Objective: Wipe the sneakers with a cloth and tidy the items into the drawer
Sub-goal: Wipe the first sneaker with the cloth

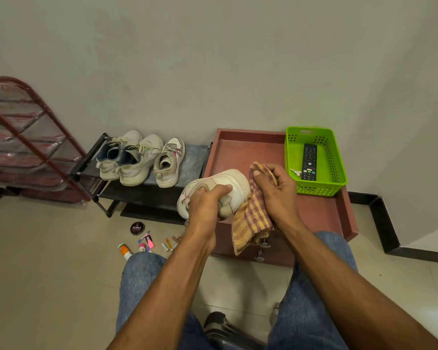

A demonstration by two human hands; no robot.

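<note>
Knees in jeans (pixel 142 279) nearest; left hand (pixel 205 203) gripping white sneaker (pixel 228 184) over cabinet top (pixel 321 213), right hand (pixel 276 190) clutching checked cloth (pixel 250 221) and pressing against its sole; beyond, lying in green basket (pixel 314 189), remote (pixel 309 161); resting on rack (pixel 192 160), three shoes (pixel 137 157).

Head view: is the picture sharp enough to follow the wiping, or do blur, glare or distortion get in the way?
Head view: sneaker, checked cloth and both hands are sharp under soft, even light; no glare; wide-angle bending curves the red rack at the left edge; small items on the floor are too small to read.
</note>
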